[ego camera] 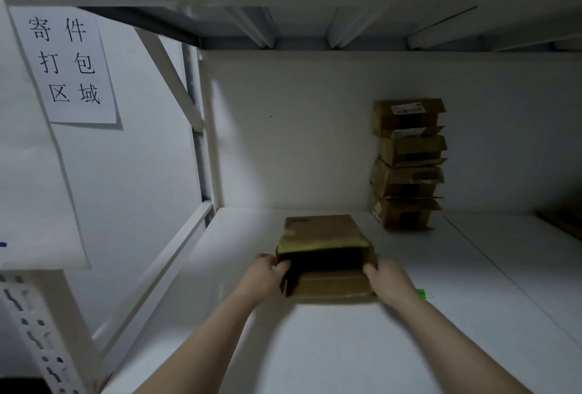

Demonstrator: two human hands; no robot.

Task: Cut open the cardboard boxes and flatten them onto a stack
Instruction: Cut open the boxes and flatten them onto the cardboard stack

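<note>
An opened brown cardboard box (324,236) lies on the white shelf surface (330,346), its open end facing me with a flap folded down in front. My left hand (267,274) grips the box's left edge, thumb on the rim. My right hand (387,280) holds the right edge. At the back right, several taped cardboard boxes stand in a stack (407,163) against the white back wall.
A green object (421,293) peeks out just behind my right wrist. A paper sign with printed characters (67,63) hangs on the left wall. A white shelf frame post (208,129) stands at the left, with a shelf overhead.
</note>
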